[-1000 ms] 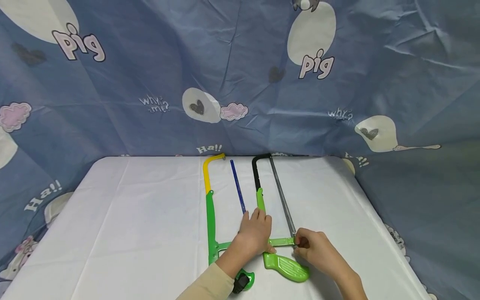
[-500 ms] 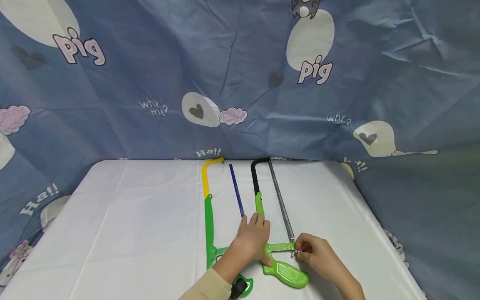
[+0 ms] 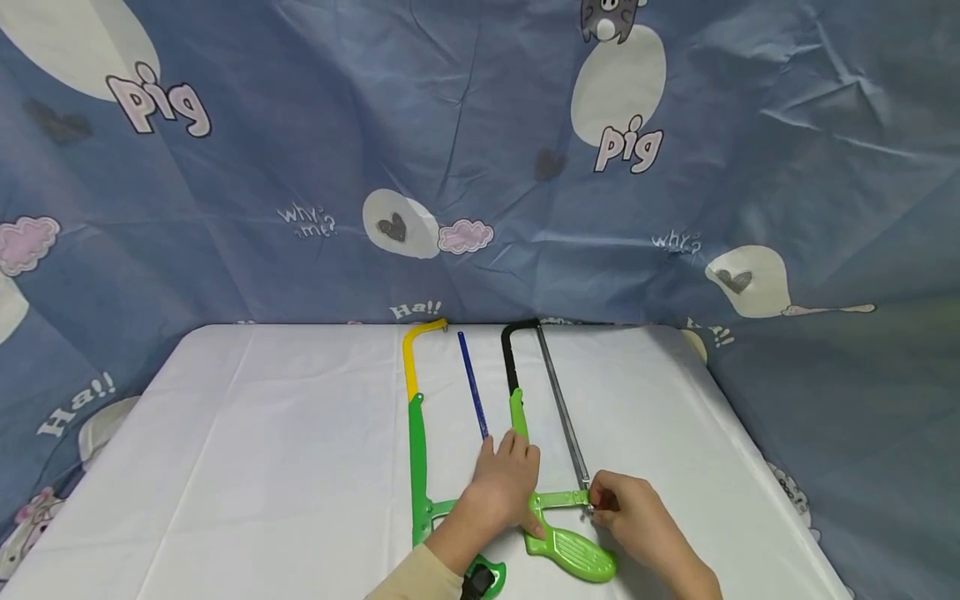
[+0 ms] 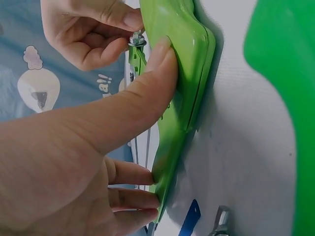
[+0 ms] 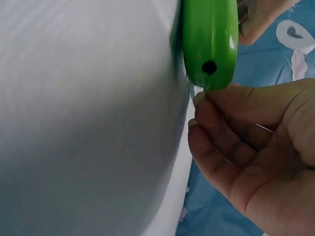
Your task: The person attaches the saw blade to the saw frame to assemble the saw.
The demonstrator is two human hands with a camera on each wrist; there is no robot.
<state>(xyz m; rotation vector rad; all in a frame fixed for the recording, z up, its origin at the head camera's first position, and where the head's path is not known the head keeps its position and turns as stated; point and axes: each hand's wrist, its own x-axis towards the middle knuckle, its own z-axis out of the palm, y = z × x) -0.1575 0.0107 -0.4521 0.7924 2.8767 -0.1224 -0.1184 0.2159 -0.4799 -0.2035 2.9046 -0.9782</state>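
A light green and black hacksaw (image 3: 576, 552) lies on the white-covered table, its grey blade (image 3: 562, 404) running along its right side. My left hand (image 3: 504, 482) grips its frame by the handle, the thumb on the green face and the fingers along the far edge in the left wrist view. At the near end of the blade my right hand (image 3: 633, 510) pinches the small metal wing nut (image 4: 137, 39) with thumb and fingertips. In the right wrist view the handle hides the nut from sight.
Left of it lies a second hacksaw (image 3: 417, 442), green and yellow, with no blade fitted. A loose blue blade (image 3: 472, 383) rests between the two saws. A patterned blue curtain (image 3: 300, 150) hangs behind the table (image 3: 285, 467).
My right fingers have shifted slightly around the wing nut, and the left thumb sits lower by the handle than a second ago. The whole head view has tilted up a little.
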